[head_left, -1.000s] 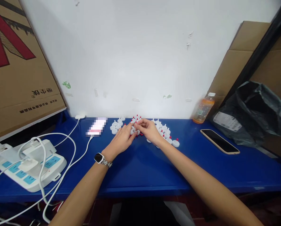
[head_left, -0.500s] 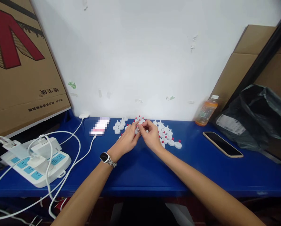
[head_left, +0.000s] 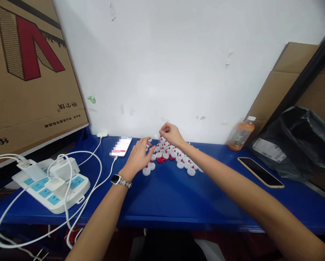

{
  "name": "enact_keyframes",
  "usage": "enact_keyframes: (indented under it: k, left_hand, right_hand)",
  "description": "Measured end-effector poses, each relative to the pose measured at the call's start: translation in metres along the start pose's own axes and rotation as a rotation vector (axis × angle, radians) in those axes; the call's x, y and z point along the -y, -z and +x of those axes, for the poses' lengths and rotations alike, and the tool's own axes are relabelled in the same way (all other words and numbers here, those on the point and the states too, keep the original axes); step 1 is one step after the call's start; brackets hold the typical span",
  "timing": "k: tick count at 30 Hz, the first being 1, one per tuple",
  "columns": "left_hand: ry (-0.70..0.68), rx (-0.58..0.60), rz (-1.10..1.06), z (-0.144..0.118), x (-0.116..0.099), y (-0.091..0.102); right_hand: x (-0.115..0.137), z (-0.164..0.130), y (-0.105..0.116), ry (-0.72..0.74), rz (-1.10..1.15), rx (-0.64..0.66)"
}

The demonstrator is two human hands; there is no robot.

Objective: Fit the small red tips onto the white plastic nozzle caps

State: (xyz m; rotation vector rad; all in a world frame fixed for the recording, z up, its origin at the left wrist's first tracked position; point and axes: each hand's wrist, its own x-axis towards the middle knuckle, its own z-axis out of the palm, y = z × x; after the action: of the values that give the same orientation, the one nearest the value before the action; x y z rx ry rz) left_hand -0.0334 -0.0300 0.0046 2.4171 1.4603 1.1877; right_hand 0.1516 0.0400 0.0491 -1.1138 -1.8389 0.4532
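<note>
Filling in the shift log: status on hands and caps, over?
Left hand spread beside white caps; right hand pinched at their far edge, grip unclear. Loose red pieces amid caps. White cables off left, apart from hands.

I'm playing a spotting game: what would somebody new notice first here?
Probably the red-tipped white pieces clustered toward the back of the blue table, with loose red bits among them. The left hand is at the cluster's left, the right hand over its far side. Far left, a big cardboard box shows a bold red shape.
</note>
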Motion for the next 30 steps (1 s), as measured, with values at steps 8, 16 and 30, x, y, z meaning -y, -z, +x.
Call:
enact_keyframes:
  k: [8,16,30]
  left_hand:
    - [0.059,0.144,0.160,-0.002,0.020,0.002]
    - [0.060,0.179,0.174,-0.002,0.019,-0.002]
    - [0.054,0.090,0.174,-0.004,0.009,0.000]
  right_hand:
    - [-0.036,0.042,-0.051,0.040,-0.438,0.259]
    - [-0.040,0.042,-0.048,0.006,-0.549,0.391]
    - [-0.030,0.057,-0.056,-0.063,-0.473,0.224]
